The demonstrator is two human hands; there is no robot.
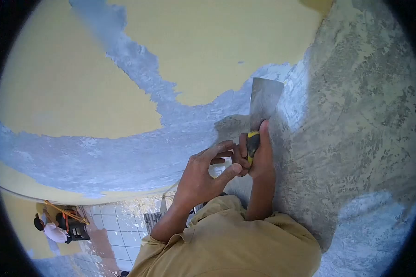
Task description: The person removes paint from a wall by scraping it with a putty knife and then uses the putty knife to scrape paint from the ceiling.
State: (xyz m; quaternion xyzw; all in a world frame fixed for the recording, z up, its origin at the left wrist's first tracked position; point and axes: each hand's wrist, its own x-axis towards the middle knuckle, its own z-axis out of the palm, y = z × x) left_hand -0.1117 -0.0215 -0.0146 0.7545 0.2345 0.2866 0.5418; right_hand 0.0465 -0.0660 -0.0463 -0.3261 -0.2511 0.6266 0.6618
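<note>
My right hand [263,159] is closed around the black-and-yellow handle of a putty knife [266,99]. The knife's wide metal blade points up over the wall, overlapping the border between yellow paint and bare plaster. Just left of the handle, my left hand [202,173] is empty, its fingers curved and apart, with fingertips close to the right hand's fingers. Yellow paint [208,41] covers much of the wall, with ragged edges along strips of exposed grey-blue plaster [189,121]. A rough grey patch with yellowish traces [351,120] spreads to the right.
At the lower left, another person [55,232] in a light top is by the wall beside a dark stand [78,231]. Pale flakes lie scattered over the tiled floor [119,237]. My tan shirt [235,249] fills the bottom middle.
</note>
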